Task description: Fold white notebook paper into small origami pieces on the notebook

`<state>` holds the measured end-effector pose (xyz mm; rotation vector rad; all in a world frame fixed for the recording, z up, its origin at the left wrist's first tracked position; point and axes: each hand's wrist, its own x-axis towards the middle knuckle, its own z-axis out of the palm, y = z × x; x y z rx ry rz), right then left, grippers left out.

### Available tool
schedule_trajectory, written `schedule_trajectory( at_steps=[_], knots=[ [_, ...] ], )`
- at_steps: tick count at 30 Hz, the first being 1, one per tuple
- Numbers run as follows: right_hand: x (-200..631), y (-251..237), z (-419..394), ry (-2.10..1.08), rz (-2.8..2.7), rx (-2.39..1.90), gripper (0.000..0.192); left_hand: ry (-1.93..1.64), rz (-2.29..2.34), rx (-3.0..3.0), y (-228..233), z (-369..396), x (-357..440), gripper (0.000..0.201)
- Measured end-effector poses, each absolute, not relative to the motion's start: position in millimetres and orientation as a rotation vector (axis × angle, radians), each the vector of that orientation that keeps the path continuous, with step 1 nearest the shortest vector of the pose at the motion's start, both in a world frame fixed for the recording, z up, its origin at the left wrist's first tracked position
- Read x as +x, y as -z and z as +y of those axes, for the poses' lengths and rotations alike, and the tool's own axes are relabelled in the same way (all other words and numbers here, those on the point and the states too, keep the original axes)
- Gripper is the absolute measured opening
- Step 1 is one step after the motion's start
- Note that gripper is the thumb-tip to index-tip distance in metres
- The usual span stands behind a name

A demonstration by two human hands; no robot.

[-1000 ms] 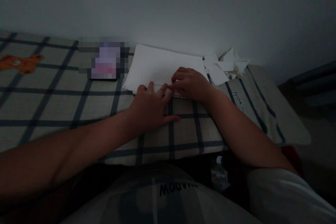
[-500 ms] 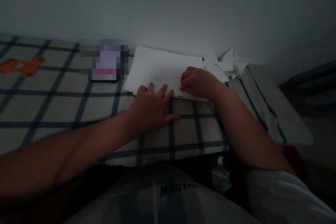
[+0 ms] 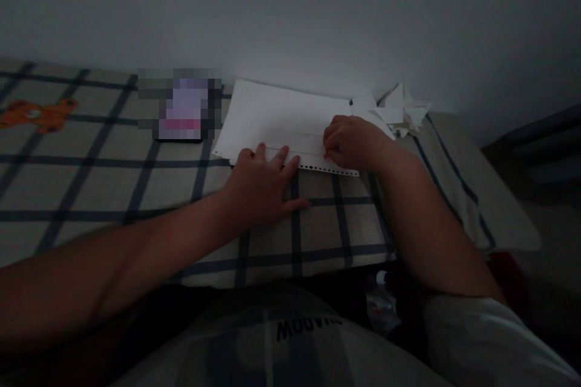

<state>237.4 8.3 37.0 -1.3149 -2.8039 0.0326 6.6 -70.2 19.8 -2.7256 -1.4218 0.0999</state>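
Several white sheets of paper [image 3: 281, 103] with a row of punched holes along the near edge lie against the wall. On top, a narrow strip of paper [image 3: 299, 142] shows a straight line, perhaps a fold. My left hand [image 3: 261, 184] lies flat on the near left part of the paper, fingers spread and thumb out over the cloth. Resting on the right end of the strip, my right hand [image 3: 349, 142] is closed, its fingers curled and thumb against them. Whether anything is inside those fingers is hidden.
White folded paper pieces [image 3: 403, 109] are heaped at the right. A phone-like device with a blurred screen [image 3: 186, 109] stands to the left, and an orange bear-shaped item [image 3: 39, 115] is farther left. Checked cloth [image 3: 154, 187] covers the table. A plastic bottle [image 3: 384, 302] is below the edge.
My right hand has slid a little to the right along the line on the paper, still closed. My left hand and the sheets have stayed in place.
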Motion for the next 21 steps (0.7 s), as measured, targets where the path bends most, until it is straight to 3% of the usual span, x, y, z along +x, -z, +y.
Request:
schedule_trajectory(
  at_steps=[8,21],
  knots=[
    [230,-32,6,-0.08,-2.805,-1.125,0.032,-0.086,-1.4,-2.725,-19,-71,5,0.092],
    [234,-33,12,-0.232,-2.846,-1.211,0.028,-0.15,-1.468,-2.642,-23,-70,6,0.092]
  ],
)
